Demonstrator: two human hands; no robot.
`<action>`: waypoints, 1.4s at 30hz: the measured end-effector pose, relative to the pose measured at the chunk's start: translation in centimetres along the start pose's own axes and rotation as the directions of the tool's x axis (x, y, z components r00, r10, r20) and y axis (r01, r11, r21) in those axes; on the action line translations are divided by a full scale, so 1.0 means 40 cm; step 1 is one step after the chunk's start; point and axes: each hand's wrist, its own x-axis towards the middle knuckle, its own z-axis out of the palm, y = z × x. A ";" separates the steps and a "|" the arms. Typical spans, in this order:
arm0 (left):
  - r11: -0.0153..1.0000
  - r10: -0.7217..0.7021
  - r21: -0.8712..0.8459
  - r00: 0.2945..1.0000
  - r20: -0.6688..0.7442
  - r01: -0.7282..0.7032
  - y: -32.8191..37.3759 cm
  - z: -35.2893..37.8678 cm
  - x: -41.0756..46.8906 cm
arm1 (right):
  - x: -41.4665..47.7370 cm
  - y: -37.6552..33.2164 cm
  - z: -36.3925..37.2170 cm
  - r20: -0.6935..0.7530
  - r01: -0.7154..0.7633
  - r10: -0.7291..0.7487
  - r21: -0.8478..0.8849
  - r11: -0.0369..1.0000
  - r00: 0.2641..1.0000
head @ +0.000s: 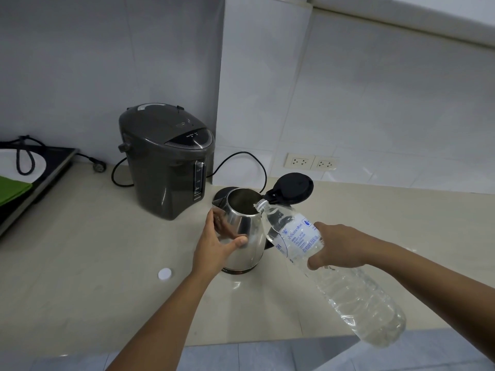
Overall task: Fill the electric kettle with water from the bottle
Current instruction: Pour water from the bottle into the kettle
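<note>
One bottle [300,242] tilted — mouth toward the open kettle [242,223].

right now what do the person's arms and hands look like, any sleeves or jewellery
Both forearms are bare up to the frame's lower edge, with no sleeves in view. The left hand and right hand wear no gloves, and no rings, watch or bracelet show on the visible sides.

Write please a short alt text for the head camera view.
The right hand tips a clear water bottle over the open steel kettle, which the left hand steadies. A white cap lies on the counter.
</note>
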 end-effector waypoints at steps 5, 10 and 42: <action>1.000 -0.017 0.008 1.000 0.008 0.017 -0.005 0.001 0.002 | 0.000 0.001 0.000 0.007 -0.006 0.006 0.001 1.000 1.000; 1.000 -0.025 0.011 1.000 0.012 0.025 -0.008 0.000 0.004 | 0.004 0.002 0.003 0.012 -0.001 0.001 0.002 1.000 1.000; 0.992 -0.072 0.116 0.990 0.123 0.058 0.014 -0.034 0.011 | 0.035 0.014 0.192 -0.120 0.081 -0.041 0.347 0.935 0.992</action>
